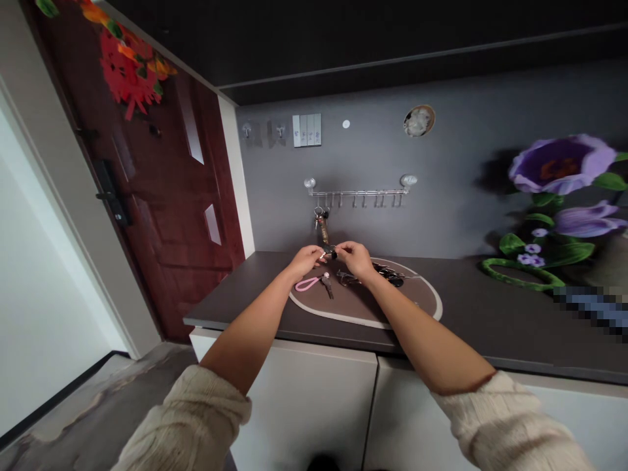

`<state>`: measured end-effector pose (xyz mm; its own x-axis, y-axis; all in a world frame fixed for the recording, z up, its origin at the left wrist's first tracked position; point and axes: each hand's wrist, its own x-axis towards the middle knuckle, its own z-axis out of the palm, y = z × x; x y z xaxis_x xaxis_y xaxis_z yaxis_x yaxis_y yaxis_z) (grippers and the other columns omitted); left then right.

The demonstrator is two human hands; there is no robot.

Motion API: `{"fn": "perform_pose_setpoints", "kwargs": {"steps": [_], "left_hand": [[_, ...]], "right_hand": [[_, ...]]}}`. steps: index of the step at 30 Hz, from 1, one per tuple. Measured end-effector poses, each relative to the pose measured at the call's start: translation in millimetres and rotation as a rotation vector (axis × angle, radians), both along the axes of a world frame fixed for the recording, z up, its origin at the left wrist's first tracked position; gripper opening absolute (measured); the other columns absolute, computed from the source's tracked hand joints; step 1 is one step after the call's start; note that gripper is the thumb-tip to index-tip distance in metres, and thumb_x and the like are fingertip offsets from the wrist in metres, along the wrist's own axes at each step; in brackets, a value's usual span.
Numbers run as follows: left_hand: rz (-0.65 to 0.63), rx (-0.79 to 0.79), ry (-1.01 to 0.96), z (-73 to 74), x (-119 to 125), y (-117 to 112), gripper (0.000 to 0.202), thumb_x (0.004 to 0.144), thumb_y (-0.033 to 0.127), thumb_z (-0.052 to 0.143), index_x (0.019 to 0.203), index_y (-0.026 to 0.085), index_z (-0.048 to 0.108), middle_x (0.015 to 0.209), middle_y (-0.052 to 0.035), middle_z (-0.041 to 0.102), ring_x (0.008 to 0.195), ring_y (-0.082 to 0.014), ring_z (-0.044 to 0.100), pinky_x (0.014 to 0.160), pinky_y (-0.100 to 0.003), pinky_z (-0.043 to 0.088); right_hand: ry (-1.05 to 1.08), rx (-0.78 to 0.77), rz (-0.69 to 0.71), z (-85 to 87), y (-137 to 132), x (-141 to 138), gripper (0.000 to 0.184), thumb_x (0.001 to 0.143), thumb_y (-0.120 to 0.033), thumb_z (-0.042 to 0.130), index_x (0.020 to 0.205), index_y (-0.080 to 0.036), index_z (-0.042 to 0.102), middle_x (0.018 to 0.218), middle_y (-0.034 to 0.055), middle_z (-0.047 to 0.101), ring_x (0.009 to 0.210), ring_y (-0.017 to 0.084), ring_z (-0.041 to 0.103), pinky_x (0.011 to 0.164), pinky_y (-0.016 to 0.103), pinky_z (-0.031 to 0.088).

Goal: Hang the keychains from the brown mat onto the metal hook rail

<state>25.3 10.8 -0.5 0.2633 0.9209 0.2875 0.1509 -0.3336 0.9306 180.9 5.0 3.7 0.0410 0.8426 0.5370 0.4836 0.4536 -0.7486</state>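
My left hand (305, 260) and my right hand (355, 257) meet just above the brown mat with fingers pinched. Between them is a small dark bunch of keys (330, 250), its details too small to make out; both hands grip it. Right behind it, a key ring with a brown strap (322, 226) hangs from the left end of the clear hook rail (360, 193). Below my left hand lies a key with a pink loop (308, 284) on the oval mat (422, 302). Partly behind my right wrist is a pile of keys (390, 273).
A dark countertop (471, 314) carries the mat, with white cabinet doors (304, 399) below. Purple flowers (562, 167) stand at the right. A dark shelf (392, 39) overhangs the wall. Wall switches (307, 130) and a red-brown door (171, 196) are at the left.
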Motion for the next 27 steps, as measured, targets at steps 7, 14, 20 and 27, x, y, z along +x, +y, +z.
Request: {"fn": "perform_pose_setpoints", "kwargs": {"steps": [7, 14, 20, 27], "left_hand": [[-0.052, -0.034, 0.026, -0.8, 1.3, -0.5, 0.021, 0.076, 0.025, 0.044, 0.080, 0.012, 0.059, 0.087, -0.0070, 0.063, 0.067, -0.0080, 0.055, 0.061, -0.021, 0.040], [-0.048, 0.020, 0.103, -2.7, 4.3, -6.0, 0.022, 0.074, 0.028, 0.047, 0.081, 0.011, 0.060, 0.081, -0.0059, 0.063, 0.066, -0.0089, 0.053, 0.062, -0.022, 0.039], [0.022, 0.165, 0.200, -5.2, 4.2, -5.2, 0.022, 0.070, 0.029, 0.051, 0.074, 0.010, 0.062, 0.070, -0.0037, 0.062, 0.062, -0.0101, 0.051, 0.061, -0.023, 0.039], [0.100, 0.302, 0.310, -10.5, 1.3, -0.5, 0.022, 0.070, 0.026, 0.048, 0.072, 0.012, 0.064, 0.070, -0.0035, 0.064, 0.063, -0.0116, 0.054, 0.063, -0.023, 0.040]], "right_hand": [[0.020, 0.071, 0.049, 0.4, 4.2, 2.1, 0.019, 0.069, -0.030, 0.048, 0.074, -0.014, 0.058, 0.072, 0.0019, 0.060, 0.065, 0.011, 0.051, 0.064, 0.023, 0.039], [0.032, 0.087, 0.058, 1.2, 1.0, 2.1, 0.020, 0.069, -0.031, 0.047, 0.073, -0.014, 0.057, 0.069, 0.0017, 0.058, 0.063, 0.011, 0.050, 0.064, 0.023, 0.039], [0.106, 0.037, 0.059, 1.8, 1.0, 3.1, 0.025, 0.068, -0.037, 0.049, 0.075, -0.014, 0.059, 0.067, 0.0017, 0.059, 0.060, 0.010, 0.050, 0.060, 0.023, 0.040], [0.212, 0.045, 0.072, 18.5, 6.8, 3.7, 0.034, 0.064, -0.045, 0.054, 0.074, -0.013, 0.060, 0.060, 0.0012, 0.058, 0.053, 0.009, 0.048, 0.055, 0.023, 0.040]]}}
